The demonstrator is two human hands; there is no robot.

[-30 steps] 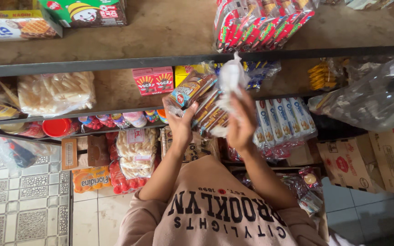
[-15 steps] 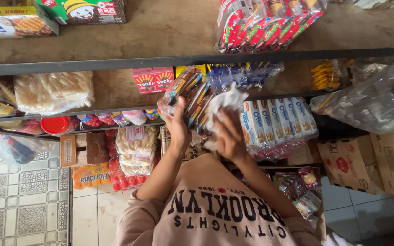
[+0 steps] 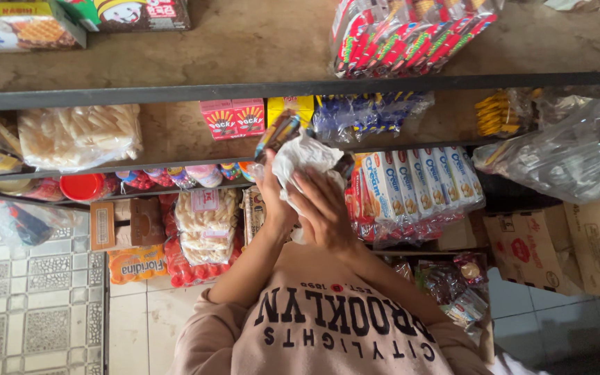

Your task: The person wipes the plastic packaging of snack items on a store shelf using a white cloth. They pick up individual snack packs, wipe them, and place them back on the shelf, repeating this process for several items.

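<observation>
- Two hands meet in front of the shelves, both closed around one bundle of snack packets wrapped in crinkled clear plastic.
- Right hand lies over the near side of the bundle, fingers curled and pressing the plastic; how tightly it grips cannot be told.
- Left hand cups the bundle from the other side, thumb and fingers wrapped on it.
- That bundle sits raised against the middle shelf, its striped packet ends poking up past the plastic.
- Just right of the bundle stands a row of blue-and-white biscuit packs.
- Above the bundle, two small red boxes stand beside a yellow box.
- Left of the bundle, well apart, lies a clear bag of pale crackers.
- Below it hang bags of round snacks.
</observation>
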